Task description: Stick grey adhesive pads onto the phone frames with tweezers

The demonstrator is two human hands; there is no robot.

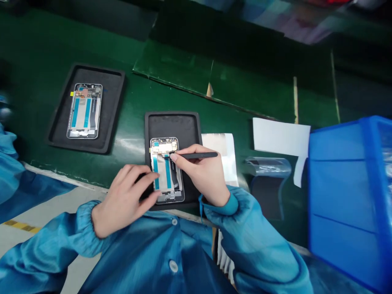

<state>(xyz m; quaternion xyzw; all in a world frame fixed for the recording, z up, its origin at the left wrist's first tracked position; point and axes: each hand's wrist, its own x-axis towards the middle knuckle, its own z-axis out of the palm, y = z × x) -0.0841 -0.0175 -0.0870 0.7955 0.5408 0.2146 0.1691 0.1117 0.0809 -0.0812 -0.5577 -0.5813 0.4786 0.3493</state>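
An opened smartphone (164, 175) lies in a black tray (172, 122), its circuit board and two blue strips facing up. My left hand (127, 196) is at the phone's left side with fingers apart, fingertips resting on that edge. From the right, my right hand (205, 173) pinches slim black tweezers (196, 155). Their tip points left, over the lower part of the circuit board, and contact with the board cannot be made out. My right fingers cover part of the phone's right edge.
A second black tray (114, 104) with another opened phone (83, 116) stands at left. White sheets (280, 134), clear film (269, 166) and a blue bin (338, 188) are at right. Someone's blue sleeve (9, 167) shows at the left edge.
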